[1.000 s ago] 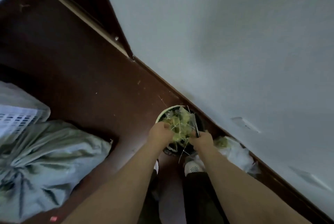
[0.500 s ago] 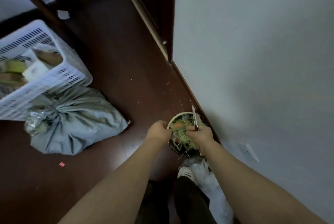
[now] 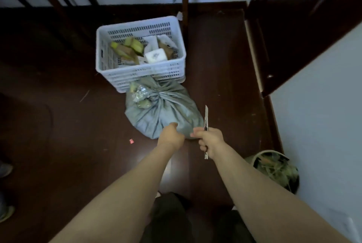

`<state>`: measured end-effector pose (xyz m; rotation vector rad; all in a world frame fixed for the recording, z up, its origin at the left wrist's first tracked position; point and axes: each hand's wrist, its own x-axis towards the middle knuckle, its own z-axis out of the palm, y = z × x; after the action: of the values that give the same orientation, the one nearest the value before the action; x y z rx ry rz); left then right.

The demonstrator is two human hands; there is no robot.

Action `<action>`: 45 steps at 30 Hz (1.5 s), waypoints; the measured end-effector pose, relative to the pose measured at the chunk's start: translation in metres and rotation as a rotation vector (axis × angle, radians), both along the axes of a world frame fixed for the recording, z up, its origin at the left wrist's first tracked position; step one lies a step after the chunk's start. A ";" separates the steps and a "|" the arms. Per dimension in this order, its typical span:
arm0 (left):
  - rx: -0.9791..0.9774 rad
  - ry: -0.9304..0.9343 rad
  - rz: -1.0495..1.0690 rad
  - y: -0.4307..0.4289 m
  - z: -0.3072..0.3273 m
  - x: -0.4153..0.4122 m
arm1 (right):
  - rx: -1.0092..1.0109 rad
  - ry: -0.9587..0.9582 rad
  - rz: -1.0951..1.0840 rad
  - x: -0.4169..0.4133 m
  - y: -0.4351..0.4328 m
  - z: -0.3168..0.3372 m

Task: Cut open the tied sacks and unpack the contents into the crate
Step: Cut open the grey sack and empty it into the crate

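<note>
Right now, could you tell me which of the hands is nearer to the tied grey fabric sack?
Left. The left hand grips the tied grey fabric sack at its near edge; the right hand, holding the utility knife, hovers just beside it.

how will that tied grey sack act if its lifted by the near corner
Probably floppy: the grey sack is soft creased fabric gathered at a knot, so it should sag and stretch from where the left hand grips it. It looks full and bulging, so likely fairly heavy, with contents shifting down. It seems unlikely to roll, since it lies slumped on the floor against the white crate.
</note>
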<state>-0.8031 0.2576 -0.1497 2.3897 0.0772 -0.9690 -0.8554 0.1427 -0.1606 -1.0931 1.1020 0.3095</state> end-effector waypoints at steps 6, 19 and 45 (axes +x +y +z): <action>-0.008 -0.041 0.159 0.130 0.010 0.093 | 0.018 -0.049 0.146 0.095 0.126 0.000; 0.007 -0.048 0.260 0.211 -0.050 0.277 | -0.028 0.102 0.137 0.263 0.168 -0.078; -0.153 -0.246 -0.631 0.119 -0.402 0.381 | -0.801 0.211 -0.197 0.360 0.142 -0.418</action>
<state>-0.4224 0.3763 -0.5521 2.4026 -0.8545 -0.8851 -0.4956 0.2848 -0.5783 -1.6579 1.5696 -0.2084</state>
